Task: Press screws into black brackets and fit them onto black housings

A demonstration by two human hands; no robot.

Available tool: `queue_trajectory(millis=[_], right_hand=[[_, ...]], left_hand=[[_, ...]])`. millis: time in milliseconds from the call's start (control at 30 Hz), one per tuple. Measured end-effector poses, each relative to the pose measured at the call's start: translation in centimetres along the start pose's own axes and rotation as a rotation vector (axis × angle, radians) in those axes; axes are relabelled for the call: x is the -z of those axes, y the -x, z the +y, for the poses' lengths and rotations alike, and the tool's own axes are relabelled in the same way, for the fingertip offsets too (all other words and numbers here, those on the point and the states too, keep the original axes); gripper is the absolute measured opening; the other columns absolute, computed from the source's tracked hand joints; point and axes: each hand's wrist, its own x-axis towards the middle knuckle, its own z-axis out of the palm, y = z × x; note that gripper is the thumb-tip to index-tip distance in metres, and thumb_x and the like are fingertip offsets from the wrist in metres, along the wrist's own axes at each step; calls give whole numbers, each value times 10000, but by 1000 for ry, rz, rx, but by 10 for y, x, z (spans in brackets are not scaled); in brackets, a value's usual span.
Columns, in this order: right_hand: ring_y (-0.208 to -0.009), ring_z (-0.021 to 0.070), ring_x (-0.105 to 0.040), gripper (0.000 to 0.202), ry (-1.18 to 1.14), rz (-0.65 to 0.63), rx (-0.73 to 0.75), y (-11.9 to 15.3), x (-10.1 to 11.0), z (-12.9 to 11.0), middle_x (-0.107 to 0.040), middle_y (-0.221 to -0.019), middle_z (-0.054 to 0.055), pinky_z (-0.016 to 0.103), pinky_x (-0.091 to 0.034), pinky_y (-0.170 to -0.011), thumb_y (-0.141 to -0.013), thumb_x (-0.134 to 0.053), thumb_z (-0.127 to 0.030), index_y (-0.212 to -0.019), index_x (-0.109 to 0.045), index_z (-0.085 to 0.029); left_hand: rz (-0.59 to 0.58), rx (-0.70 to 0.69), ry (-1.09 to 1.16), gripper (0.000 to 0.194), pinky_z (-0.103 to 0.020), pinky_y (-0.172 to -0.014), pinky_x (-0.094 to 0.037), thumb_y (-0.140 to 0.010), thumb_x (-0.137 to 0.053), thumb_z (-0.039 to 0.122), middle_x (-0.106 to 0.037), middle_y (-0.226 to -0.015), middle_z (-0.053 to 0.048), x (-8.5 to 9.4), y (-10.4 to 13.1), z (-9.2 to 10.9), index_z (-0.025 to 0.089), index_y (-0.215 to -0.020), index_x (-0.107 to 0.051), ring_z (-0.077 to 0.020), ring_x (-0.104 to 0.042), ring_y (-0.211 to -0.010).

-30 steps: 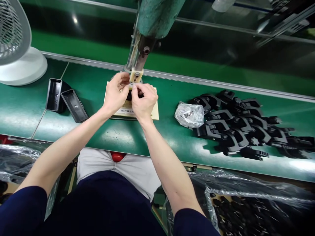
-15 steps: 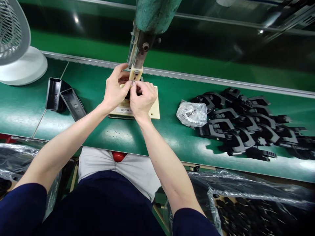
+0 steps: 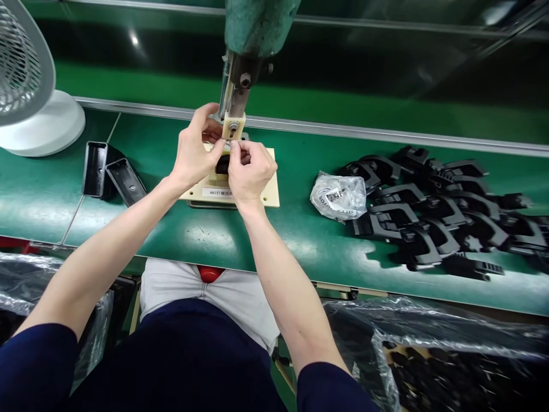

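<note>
Both hands are at the cream block (image 3: 234, 127) on the lower end of a green press-like machine (image 3: 259, 28). My left hand (image 3: 197, 147) curves around the block's left side, its thumb tip just below it, its fingers partly hidden behind. My right hand (image 3: 251, 171) is closed in a pinch right under the block; whatever sits between thumb and finger is too small to name. Beneath them lies a cream base plate (image 3: 269, 191) with a white label (image 3: 217, 193) and a dark part (image 3: 222, 166) on it, partly covered by my right hand.
Black curved parts (image 3: 437, 217) are piled at the right beside a clear plastic bag (image 3: 338, 197). Two black trays (image 3: 95, 169) and a white fan (image 3: 47, 123) stand left. Plastic-lined boxes (image 3: 450, 372) sit below the table edge.
The view has shifted slightly. My left thumb and my right fingertips have moved a little apart below the block, and more of the dark part and the label shows.
</note>
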Motion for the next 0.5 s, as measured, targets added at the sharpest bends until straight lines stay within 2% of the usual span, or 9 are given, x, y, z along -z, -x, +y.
queue_trajectory(millis=[200, 267, 333, 400, 467, 500], right_hand=[[-737, 157, -585, 260, -39, -69, -51, 1, 3, -3, -613, -726, 22, 298, -455, -774, -927, -481, -322, -731, -587, -189], [-724, 153, -586, 236, -55, -89, -68, -3, 17, -3, -625, -727, 23, 291, -460, -762, -908, -502, -308, -738, -606, -183], [-703, 151, -586, 213, -52, -77, -86, -18, 40, 0, -638, -730, 28, 284, -468, -734, -885, -520, -299, -746, -622, -174], [-690, 155, -591, 191, -30, -28, -90, -52, 69, 3, -655, -745, 38, 284, -480, -707, -865, -528, -291, -769, -635, -165], [-697, 162, -605, 171, -11, 57, -38, -110, 98, -1, -669, -772, 50, 293, -493, -699, -858, -526, -268, -810, -646, -155], [-717, 165, -615, 167, 3, 111, 15, -147, 112, -10, -675, -794, 57, 299, -500, -713, -862, -519, -247, -838, -650, -147]], left_hand=[[11, 17, 1, 510, -307, -753, -509, -770, -609, 269, -655, -852, -27, -1, -3, 0, 178, -1212, -372, -175, -638, -787], [27, 39, 25, 517, -306, -765, -502, -756, -609, 258, -658, -839, -24, -2, -4, 1, 175, -1211, -377, -176, -640, -786], [49, 71, 45, 503, -306, -771, -497, -751, -598, 251, -659, -813, -17, -1, -4, 8, 172, -1203, -393, -176, -644, -773], [68, 126, 54, 458, -303, -764, -496, -758, -570, 240, -658, -780, -9, 1, -2, 20, 173, -1185, -418, -171, -645, -749], [64, 204, 51, 417, -299, -759, -502, -775, -534, 228, -655, -765, -4, -2, 2, 28, 180, -1176, -429, -165, -644, -737], [88, 185, 64, 405, -308, -731, -509, -770, -528, 217, -652, -746, -9, -5, 3, 30, 171, -1163, -441, -174, -643, -711]])
